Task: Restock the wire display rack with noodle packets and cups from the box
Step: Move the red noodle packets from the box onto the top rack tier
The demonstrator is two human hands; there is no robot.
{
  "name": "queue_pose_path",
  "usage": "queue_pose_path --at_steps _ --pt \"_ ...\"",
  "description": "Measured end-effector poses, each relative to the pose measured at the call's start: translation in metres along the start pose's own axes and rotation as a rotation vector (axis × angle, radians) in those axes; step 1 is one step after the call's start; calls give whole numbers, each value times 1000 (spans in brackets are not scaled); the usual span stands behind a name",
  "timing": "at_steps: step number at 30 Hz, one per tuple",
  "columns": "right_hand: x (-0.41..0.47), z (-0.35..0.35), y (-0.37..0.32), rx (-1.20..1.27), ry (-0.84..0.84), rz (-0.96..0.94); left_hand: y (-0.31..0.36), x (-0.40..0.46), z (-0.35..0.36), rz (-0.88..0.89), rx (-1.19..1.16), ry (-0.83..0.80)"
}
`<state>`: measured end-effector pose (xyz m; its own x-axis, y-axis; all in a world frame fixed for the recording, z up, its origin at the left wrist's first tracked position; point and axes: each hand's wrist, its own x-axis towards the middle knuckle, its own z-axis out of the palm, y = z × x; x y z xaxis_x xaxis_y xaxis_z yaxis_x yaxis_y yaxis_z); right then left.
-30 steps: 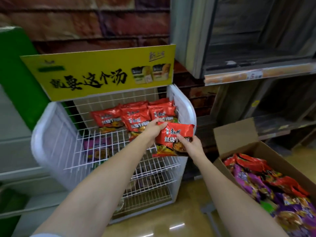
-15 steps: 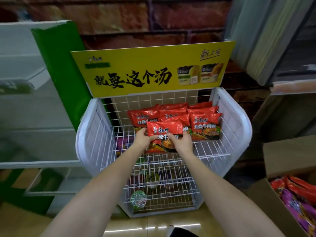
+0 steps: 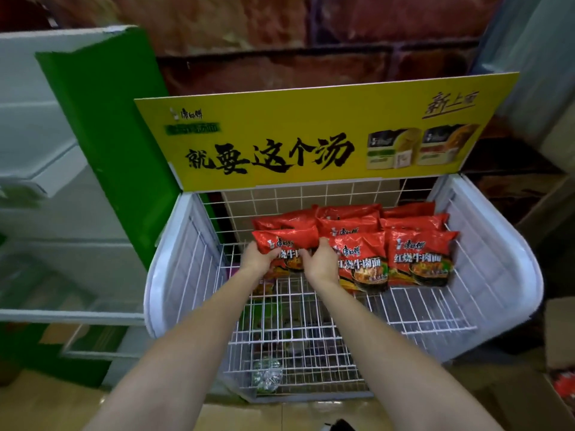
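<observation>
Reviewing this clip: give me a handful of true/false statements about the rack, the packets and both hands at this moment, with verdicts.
1. Both the left hand and the right hand hold the same red noodle packet. True.
2. That packet is over the right end of the top shelf of the white wire display rack. False: it is at the left end of the row of red packets.
3. A yellow sign with black lettering stands above the rack's back edge. True.
4. The top shelf holds purple packets only. False: the packets there are red.
5. A green-topped cup lies on a lower shelf. True.
</observation>
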<state>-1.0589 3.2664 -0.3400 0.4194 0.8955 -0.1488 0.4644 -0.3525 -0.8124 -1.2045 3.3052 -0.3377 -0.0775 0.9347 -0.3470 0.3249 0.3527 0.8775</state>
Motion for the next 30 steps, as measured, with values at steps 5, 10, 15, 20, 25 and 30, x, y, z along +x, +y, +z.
queue_pose_path --at_steps 5,10,15,20,25,30 --pt "11 11 -14 -7 39 59 5 26 5 11 22 5" --pt "5 22 -19 -33 51 102 3 40 6 -100 -66 11" --pt "-21 29 -20 33 108 75 -6 26 7 -113 -22 141" --pt "-47 7 -18 75 214 142 -6 7 9 8 100 25" --pt "-72 -20 9 124 336 242 -6 -19 35 88 100 -323" --pt "-95 -55 36 203 472 274 13 -61 65 196 124 -564"
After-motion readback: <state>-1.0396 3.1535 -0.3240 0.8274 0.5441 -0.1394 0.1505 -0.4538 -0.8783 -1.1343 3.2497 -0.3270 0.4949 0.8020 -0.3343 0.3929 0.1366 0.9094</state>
